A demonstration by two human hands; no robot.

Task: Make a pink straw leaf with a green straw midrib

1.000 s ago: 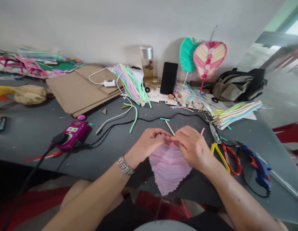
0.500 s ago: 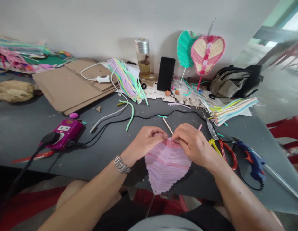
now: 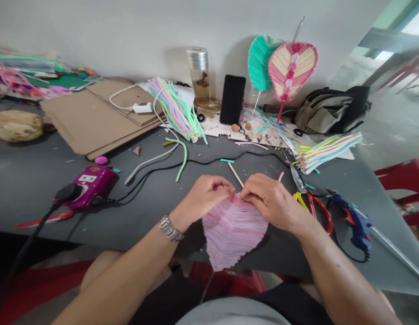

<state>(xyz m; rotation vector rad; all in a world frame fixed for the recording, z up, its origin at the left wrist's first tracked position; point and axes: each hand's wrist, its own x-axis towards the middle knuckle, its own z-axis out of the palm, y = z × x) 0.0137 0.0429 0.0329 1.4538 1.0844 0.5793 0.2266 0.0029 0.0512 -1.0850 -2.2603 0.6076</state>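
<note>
**Lilac panel (image 3: pixel 234 230) held in both hands**

The pink upper edge of the panel is pinched by the left hand (image 3: pixel 207 196) and the right hand (image 3: pixel 272 198), the fingers of each being clamped on it side by side. The panel is held over the near edge of the worktop (image 3: pixel 145 216), its pointed end turned toward the person. A pale stick (image 3: pixel 235 174) is seen just beyond the fingers; whether it is touched cannot be told. A metal watch (image 3: pixel 170 228) is worn on the left wrist. To the right, scissors (image 3: pixel 298 179) and a blue glue gun (image 3: pixel 356 225) are laid near the right forearm. Farther back, a dark phone (image 3: pixel 232 99) is propped upright, with a green fan (image 3: pixel 259 65) and a pink-and-cream fan (image 3: pixel 282 72) stood beside it.
</note>
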